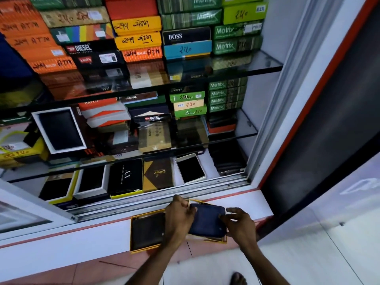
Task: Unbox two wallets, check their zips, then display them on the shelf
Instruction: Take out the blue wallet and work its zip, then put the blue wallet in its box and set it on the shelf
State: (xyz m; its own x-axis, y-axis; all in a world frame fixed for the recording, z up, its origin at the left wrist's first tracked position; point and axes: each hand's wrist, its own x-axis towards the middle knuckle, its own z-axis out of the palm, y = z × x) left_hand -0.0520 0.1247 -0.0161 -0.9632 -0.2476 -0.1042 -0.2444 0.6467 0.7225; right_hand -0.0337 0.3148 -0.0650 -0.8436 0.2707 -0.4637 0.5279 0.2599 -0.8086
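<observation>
Looks like zip-check time on wallet one. Both hands — left hand [178, 219] and right hand [239, 225] — pinch the dark navy leather wallet [206, 220] by its ends, lying flat over its open yellow-edged box [213, 239], long axis roughly left-right. Zip side probably faces right — too blurry to tell. Next: find the puller. The second dark brown wallet [147, 231] waits boxed just beside it.

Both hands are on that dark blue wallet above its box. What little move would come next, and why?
Probably lift the blue wallet clear of its yellow-edged box to check its zip. The left hand and right hand grip its two ends, it sits only partly over the box, and the other wallet lies boxed.
</observation>
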